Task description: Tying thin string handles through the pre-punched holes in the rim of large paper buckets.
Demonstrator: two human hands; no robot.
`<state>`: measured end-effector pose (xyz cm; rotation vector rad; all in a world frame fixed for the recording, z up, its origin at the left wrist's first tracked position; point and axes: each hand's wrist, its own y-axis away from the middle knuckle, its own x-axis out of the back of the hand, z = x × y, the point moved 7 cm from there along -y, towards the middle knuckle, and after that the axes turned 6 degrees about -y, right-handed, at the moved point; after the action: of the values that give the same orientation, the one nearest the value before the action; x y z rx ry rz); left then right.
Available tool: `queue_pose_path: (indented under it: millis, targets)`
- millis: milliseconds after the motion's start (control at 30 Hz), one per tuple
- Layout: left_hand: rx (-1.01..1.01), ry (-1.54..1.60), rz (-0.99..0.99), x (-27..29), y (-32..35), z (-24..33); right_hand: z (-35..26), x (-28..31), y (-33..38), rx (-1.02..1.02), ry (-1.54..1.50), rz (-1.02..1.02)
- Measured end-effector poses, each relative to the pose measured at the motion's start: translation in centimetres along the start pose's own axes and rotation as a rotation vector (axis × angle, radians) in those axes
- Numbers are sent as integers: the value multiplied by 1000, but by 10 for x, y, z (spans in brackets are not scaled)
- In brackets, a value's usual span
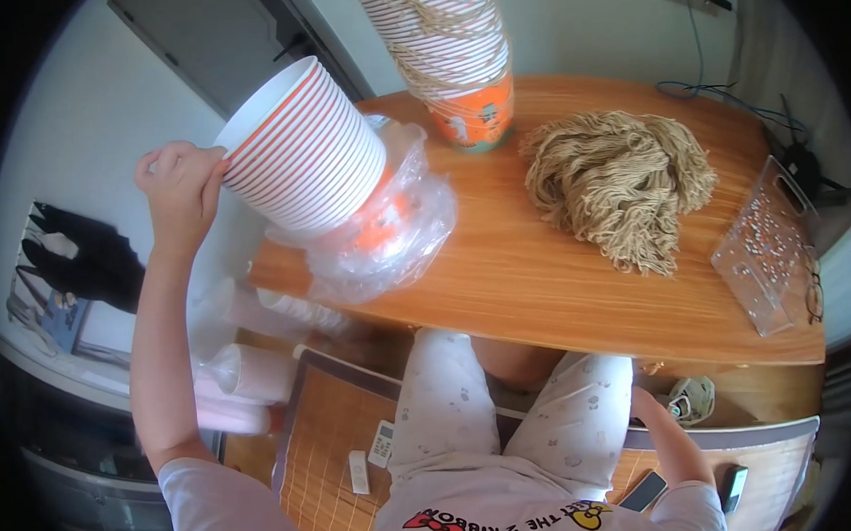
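Observation:
My left hand (180, 186) is raised at the table's left end and grips the rim of a stack of white paper cups with orange stripes (302, 147). The stack lies tilted, its bottom end still inside a crumpled clear plastic sleeve (386, 234) on the wooden table (540, 279). My right hand (652, 409) is down below the table's near edge, beside my right thigh, next to a small ball of twine (692, 396); what it holds is hidden.
A tall upright stack of cups wrapped in twine (454, 55) stands at the back. A heap of tan twine (617, 186) lies right of centre. A clear plastic box of small beads (767, 246) sits at the right edge. More cup stacks (250, 378) lie on the floor left.

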<state>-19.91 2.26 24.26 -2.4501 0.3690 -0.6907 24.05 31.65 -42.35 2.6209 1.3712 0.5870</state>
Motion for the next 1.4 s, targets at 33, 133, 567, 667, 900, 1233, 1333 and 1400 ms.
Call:
queue_pose_path:
  millis: [33, 133, 567, 667, 900, 1233, 1333, 1400]
  targets:
    - [10, 13, 15, 0, 0, -2, 0, 8, 8, -17, -3, 22]
    - [-5, 18, 27, -3, 3, -6, -22, 22, 29, -61, -20, 82]
    - [-17, 65, 196, 7, -2, -17, -214, -63, 156, 73, 583, 368]
    - [7, 62, 177, 11, -5, -22, -222, -81, 162, 57, 790, 318]
    - [118, 21, 170, 30, -22, -55, -219, -105, 169, 133, 889, 361]
    - [39, -106, 452, 114, -25, -57, -241, -100, 165, 278, 854, 445]
    - [-49, 96, 439, 132, -15, 7, -249, -98, 164, 347, 793, 444]
    - [-91, 104, 433, 131, -6, 70, -242, -98, 164, 332, 784, 433]
